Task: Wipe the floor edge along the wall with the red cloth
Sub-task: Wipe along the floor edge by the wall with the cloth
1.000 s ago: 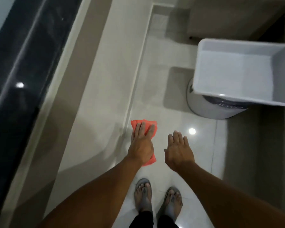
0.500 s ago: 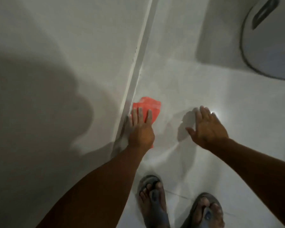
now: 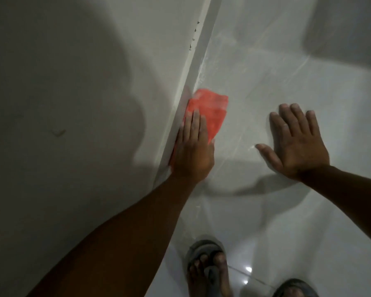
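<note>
Red cloth (image 3: 208, 113): flat on the glossy pale floor (image 3: 287, 71), its left edge pushed right up against the foot of the wall (image 3: 73, 82), where floor meets skirting strip (image 3: 193, 71).
Left hand (image 3: 193, 153): palm down on the near half of the cloth, fingers straight and close together, pointing up along the wall line; it presses the cloth rather than gripping it, and the far end of the cloth sticks out past the fingertips.
Right hand (image 3: 296, 144): spread wide and flat, nothing in it, thumb out to the left, well apart from the cloth; whether the palm touches the floor or hovers just above is hard to say from this angle.
Floor edge: a whitish dusty streak runs along the joint beyond the cloth, and a few small dark specks sit on the wall further up.
Wall: plain light surface on the left, with the person's large shadow across it.
Feet: grey sandals at the bottom of the view, the left sandal (image 3: 206, 269) near the wall line behind the left forearm, the right sandal (image 3: 293, 289) cut off by the frame edge.
Floor shine: small bright light spots reflect between the two sandals.
</note>
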### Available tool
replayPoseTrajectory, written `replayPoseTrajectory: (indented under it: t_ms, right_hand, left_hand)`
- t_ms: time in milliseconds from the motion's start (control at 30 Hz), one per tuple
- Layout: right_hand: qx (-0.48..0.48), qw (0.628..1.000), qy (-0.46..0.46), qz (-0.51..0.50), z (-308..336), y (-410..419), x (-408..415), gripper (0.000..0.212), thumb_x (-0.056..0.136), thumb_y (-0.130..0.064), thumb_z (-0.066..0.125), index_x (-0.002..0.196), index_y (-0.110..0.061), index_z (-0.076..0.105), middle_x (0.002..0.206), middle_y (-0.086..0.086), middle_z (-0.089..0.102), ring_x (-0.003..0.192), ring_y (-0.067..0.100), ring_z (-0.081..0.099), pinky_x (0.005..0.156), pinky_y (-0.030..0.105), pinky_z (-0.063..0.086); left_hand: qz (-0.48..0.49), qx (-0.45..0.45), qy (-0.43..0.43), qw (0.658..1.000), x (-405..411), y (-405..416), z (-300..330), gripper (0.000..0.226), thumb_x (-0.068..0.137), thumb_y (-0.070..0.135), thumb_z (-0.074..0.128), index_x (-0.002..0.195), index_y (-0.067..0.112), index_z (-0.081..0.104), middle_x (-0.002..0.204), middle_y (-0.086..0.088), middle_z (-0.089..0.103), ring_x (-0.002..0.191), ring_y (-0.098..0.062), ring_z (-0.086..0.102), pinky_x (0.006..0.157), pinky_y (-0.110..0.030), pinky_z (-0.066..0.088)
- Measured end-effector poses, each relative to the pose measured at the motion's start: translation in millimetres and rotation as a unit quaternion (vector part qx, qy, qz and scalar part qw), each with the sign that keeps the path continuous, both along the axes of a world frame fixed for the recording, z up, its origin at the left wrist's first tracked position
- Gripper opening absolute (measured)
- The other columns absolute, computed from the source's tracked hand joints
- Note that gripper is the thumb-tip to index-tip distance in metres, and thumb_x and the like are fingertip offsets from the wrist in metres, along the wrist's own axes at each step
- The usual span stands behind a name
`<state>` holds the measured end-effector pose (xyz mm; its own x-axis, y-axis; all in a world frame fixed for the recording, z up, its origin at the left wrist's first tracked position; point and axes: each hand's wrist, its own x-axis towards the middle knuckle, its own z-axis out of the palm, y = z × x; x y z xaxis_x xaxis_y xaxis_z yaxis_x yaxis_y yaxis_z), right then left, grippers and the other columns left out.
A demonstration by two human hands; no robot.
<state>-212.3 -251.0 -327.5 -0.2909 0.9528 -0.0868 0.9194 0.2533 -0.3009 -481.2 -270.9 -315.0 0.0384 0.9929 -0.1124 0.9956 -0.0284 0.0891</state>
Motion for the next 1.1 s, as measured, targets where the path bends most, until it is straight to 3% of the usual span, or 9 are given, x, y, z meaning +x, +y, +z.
replayPoseTrajectory:
  t_ms: [133, 233, 400, 500, 667, 800, 967, 1100]
  right_hand:
    - [0.026, 1.000, 0.013, -0.008, -3, -1, 3, 0.087, 0.094, -0.067, 0.041, 0.158, -0.009, 0.031, 0.169, 0.020, 0.028, 0.159, 0.036, 0.019, 0.131, 0.049, 0.000]
    - [0.040, 0.999, 0.016, -0.007, -8, 0, 2, 0.087, 0.093, -0.067, 0.041, 0.157, -0.009, 0.034, 0.167, 0.020, 0.031, 0.159, 0.037, 0.021, 0.131, 0.052, 0.004]
    - [0.068, 0.998, 0.014, -0.010, -15, 0, 5, 0.085, 0.093, -0.067, 0.041, 0.156, -0.010, 0.036, 0.167, 0.018, 0.033, 0.158, 0.036, 0.023, 0.131, 0.051, 0.006]
    - [0.069, 0.997, 0.015, -0.006, -15, 1, 5, 0.085, 0.093, -0.066, 0.044, 0.157, -0.010, 0.036, 0.167, 0.018, 0.033, 0.159, 0.035, 0.023, 0.131, 0.053, 0.009]
    - [0.061, 0.998, 0.011, -0.008, -15, 0, 6, 0.085, 0.093, -0.065, 0.046, 0.158, -0.010, 0.035, 0.168, 0.018, 0.031, 0.160, 0.033, 0.019, 0.131, 0.053, 0.008]
    - [0.067, 0.998, 0.008, -0.005, -15, 1, 5, 0.086, 0.093, -0.064, 0.047, 0.158, -0.010, 0.034, 0.168, 0.018, 0.030, 0.160, 0.033, 0.019, 0.131, 0.054, 0.009]
    - [0.049, 0.999, 0.001, -0.004, -18, 0, 7, 0.086, 0.094, -0.066, 0.044, 0.160, -0.012, 0.031, 0.170, 0.015, 0.027, 0.161, 0.031, 0.015, 0.132, 0.050, 0.002]
    - [0.046, 0.999, -0.008, -0.008, -16, 0, 6, 0.086, 0.093, -0.065, 0.045, 0.159, -0.011, 0.033, 0.169, 0.015, 0.029, 0.161, 0.032, 0.017, 0.132, 0.050, 0.004]
  left_hand:
    - [-0.016, -0.035, 0.014, 0.999, -18, -73, 11, 0.067, 0.104, 0.043, 0.035, 0.157, 0.003, 0.024, 0.166, -0.020, 0.024, 0.155, -0.032, 0.022, 0.123, -0.048, 0.030]
    - [-0.014, -0.014, -0.005, 1.000, -7, -17, 10, 0.069, 0.100, 0.042, 0.044, 0.155, 0.001, 0.031, 0.163, -0.022, 0.031, 0.153, -0.037, 0.027, 0.122, -0.049, 0.032]
    - [-0.024, -0.019, 0.005, 1.000, 20, 79, 6, 0.072, 0.098, 0.037, 0.047, 0.157, 0.004, 0.023, 0.166, -0.020, 0.025, 0.155, -0.034, 0.021, 0.125, -0.049, 0.025]
    - [-0.013, -0.010, 0.021, 1.000, 11, 37, 2, 0.070, 0.098, 0.035, 0.048, 0.157, 0.006, 0.024, 0.166, -0.018, 0.025, 0.155, -0.033, 0.021, 0.125, -0.049, 0.026]
    - [0.000, -0.045, 0.034, 0.998, -11, -63, 10, 0.065, 0.106, 0.043, 0.030, 0.158, 0.006, 0.022, 0.168, -0.017, 0.021, 0.157, -0.031, 0.017, 0.123, -0.046, 0.028]
    - [-0.019, 0.001, 0.001, 1.000, 10, 30, 12, 0.063, 0.103, 0.032, 0.047, 0.155, 0.002, 0.030, 0.163, -0.022, 0.030, 0.154, -0.037, 0.024, 0.123, -0.047, 0.030]
    - [-0.042, -0.001, -0.025, 0.999, 49, 203, 12, 0.064, 0.103, 0.031, 0.043, 0.157, 0.004, 0.023, 0.166, -0.020, 0.023, 0.156, -0.036, 0.016, 0.128, -0.046, 0.020]
    - [-0.013, 0.009, -0.044, 0.999, 55, 204, 8, 0.063, 0.102, 0.033, 0.043, 0.156, 0.006, 0.026, 0.167, -0.017, 0.024, 0.156, -0.033, 0.017, 0.127, -0.046, 0.024]
